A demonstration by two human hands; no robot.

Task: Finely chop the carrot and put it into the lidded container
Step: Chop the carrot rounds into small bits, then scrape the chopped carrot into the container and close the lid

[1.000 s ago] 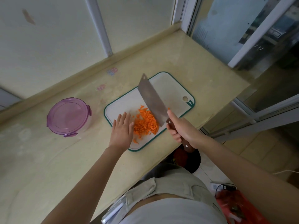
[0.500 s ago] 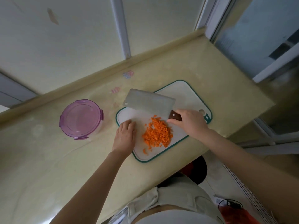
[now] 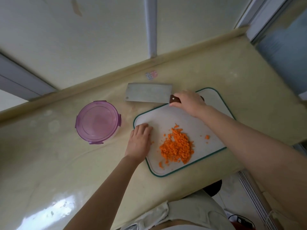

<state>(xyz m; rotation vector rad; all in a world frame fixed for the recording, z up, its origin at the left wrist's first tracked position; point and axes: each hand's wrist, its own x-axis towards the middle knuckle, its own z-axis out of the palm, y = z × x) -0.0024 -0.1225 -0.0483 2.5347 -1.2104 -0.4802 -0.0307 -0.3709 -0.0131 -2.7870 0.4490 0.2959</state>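
Note:
A heap of finely chopped carrot (image 3: pixel 177 147) lies on the white cutting board (image 3: pixel 214 100) with a green rim. My right hand (image 3: pixel 188 102) grips the wooden handle of a cleaver (image 3: pixel 147 92), whose flat blade lies on the counter beyond the board's far left corner. My left hand (image 3: pixel 139 141) rests on the board's left edge with its fingers curled under, holding nothing. The round container with a closed purple lid (image 3: pixel 98 122) stands on the counter left of the board.
The beige counter (image 3: pixel 49 171) ends in a raised lip against the wall panels at the back. Its front edge runs close to my body, and the right end drops off beside a glass door. A small sticker (image 3: pixel 151 75) sits behind the cleaver.
My right hand swung the cleaver from upright over the carrot down flat and carried it off the board to the counter behind. My left hand's fingers curled in at the board's left edge.

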